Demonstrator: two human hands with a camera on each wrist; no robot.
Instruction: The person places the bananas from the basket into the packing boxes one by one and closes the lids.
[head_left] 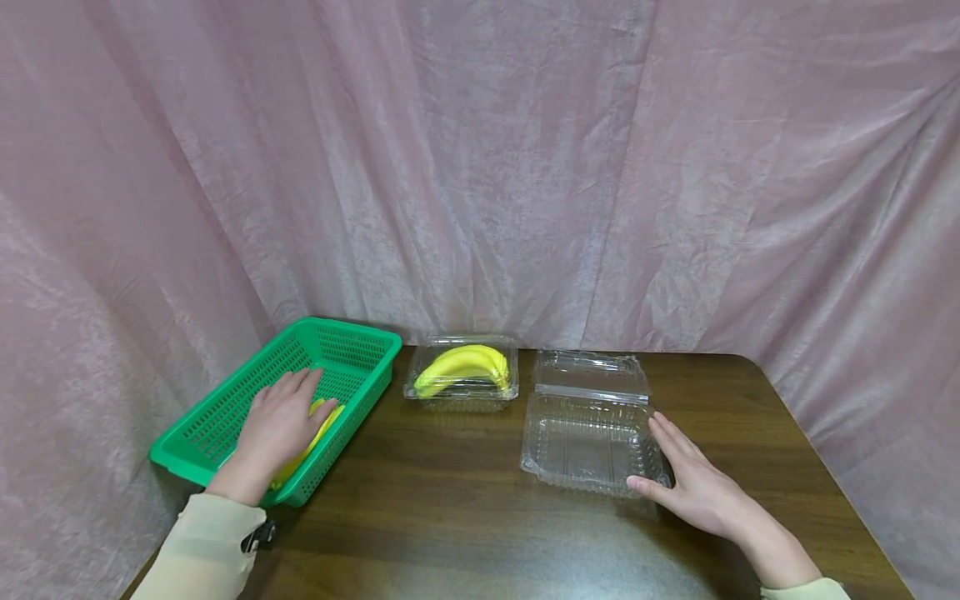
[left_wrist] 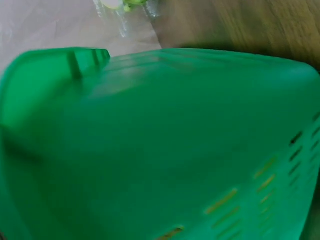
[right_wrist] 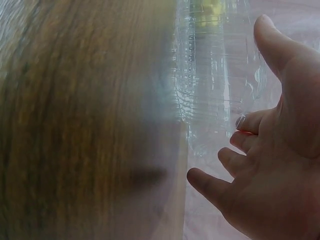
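In the head view my left hand [head_left: 279,421] reaches over the green basket [head_left: 363,400], fingers extended, partly covering yellow bananas [head_left: 327,423] that lie along its right side. Whether the fingertips touch the bananas is hard to tell. The left wrist view shows mostly the green basket's outer wall [left_wrist: 165,125]. At the right, my right hand [head_left: 701,483] is spread beside an opened clear plastic clamshell box [head_left: 585,446], its thumb and fingers by the box's right edge. The right wrist view shows the right hand [right_wrist: 270,145] with fingers apart and nothing gripped.
A closed clear clamshell box [head_left: 429,343] with bananas [head_left: 468,362] inside stands at the back between the basket and the opened box. The opened box's lid [head_left: 588,372] lies back toward the pink curtain [head_left: 525,167]. All stand on a brown wooden table [head_left: 450,517].
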